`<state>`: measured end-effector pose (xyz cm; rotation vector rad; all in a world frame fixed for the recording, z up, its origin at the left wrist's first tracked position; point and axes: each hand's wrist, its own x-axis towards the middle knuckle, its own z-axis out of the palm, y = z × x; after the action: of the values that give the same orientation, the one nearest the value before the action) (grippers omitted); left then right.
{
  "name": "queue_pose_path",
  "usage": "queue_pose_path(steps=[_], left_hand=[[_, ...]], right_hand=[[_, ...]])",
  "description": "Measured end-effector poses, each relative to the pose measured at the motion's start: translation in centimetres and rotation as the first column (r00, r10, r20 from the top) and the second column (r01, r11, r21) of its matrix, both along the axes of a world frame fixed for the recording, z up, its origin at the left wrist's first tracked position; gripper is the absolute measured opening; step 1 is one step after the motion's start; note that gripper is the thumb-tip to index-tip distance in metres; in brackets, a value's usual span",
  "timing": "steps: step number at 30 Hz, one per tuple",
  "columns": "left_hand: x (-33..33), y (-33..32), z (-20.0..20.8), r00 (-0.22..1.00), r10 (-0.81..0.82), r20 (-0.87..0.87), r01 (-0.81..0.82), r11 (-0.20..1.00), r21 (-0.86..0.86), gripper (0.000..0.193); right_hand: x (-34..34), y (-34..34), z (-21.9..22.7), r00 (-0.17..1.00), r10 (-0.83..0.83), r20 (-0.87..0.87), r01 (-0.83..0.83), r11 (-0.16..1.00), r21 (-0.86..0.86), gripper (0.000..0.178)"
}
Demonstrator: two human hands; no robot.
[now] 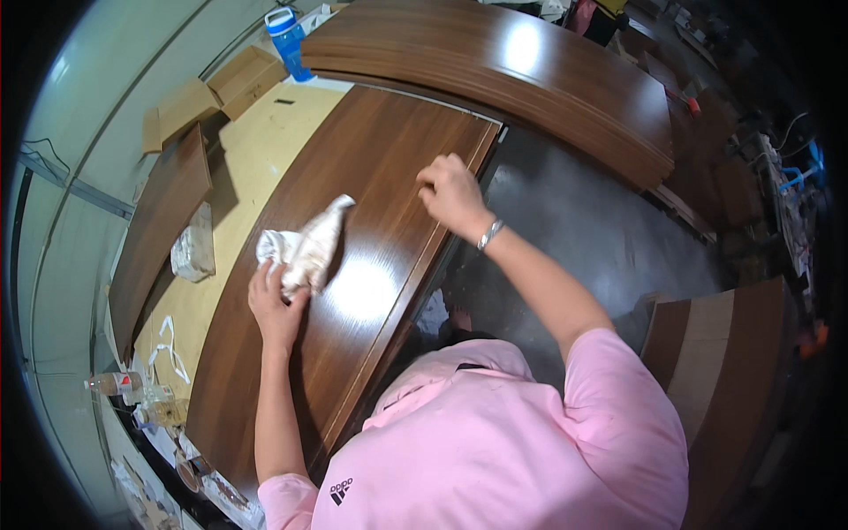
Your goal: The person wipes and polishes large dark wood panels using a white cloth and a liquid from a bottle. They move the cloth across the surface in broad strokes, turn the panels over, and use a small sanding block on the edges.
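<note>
White cloth (pixel 320 246) is lying toward my view's nine o'clock on the brown panel (pixel 397 159); left hand (pixel 277 305) is pinching it, right hand (pixel 456 196) is curling its fingers. I'm judging this wiping, next needing even pressure.

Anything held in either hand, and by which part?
Left hand: white cloth, gripped at its near end. Right hand: fingers curled, nothing visible in it.

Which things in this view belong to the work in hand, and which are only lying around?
In use, it seems:
white cloth, at the left grip
glossy brown panel beneath it

Probably just lying about:
blue bottle
cardboard box
white wrapped packet
clear bottle
</note>
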<state>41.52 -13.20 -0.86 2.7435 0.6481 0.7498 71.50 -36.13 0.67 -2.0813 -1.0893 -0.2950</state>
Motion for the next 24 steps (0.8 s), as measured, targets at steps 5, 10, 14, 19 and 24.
queue_pose_path(steps=[5, 10, 14, 19, 24], left_hand=[[0.7, -0.5, -0.5, 0.996, 0.089, 0.019, -0.089, 0.996, 0.025, 0.051], [0.7, -1.2, 0.1, 0.993, 0.115, -0.013, -0.114, 0.993, 0.03, 0.05], [0.4, -1.4, 0.0, 0.991, 0.134, -0.015, -0.133, 0.991, 0.034, 0.05], [0.5, -1.4, 0.0, 0.991, 0.134, -0.015, -0.133, 0.991, 0.03, 0.05], [0.6, -1.3, 0.1, 0.989, 0.143, -0.026, -0.142, 0.99, 0.022, 0.051]], right_hand=[[4.9, -0.4, -0.4, 0.995, 0.008, -0.096, -0.029, 0.974, -0.224, 0.006], [5.5, -0.6, 1.5, 0.986, 0.069, -0.153, -0.122, 0.921, -0.371, 0.008], [5.6, -0.5, 2.1, 0.981, 0.103, -0.161, -0.167, 0.874, -0.457, 0.022], [5.4, -0.5, 2.2, 0.986, 0.127, -0.104, -0.162, 0.852, -0.498, 0.025], [5.0, -0.4, 2.7, 0.989, 0.124, -0.08, -0.148, 0.846, -0.512, 0.024]])
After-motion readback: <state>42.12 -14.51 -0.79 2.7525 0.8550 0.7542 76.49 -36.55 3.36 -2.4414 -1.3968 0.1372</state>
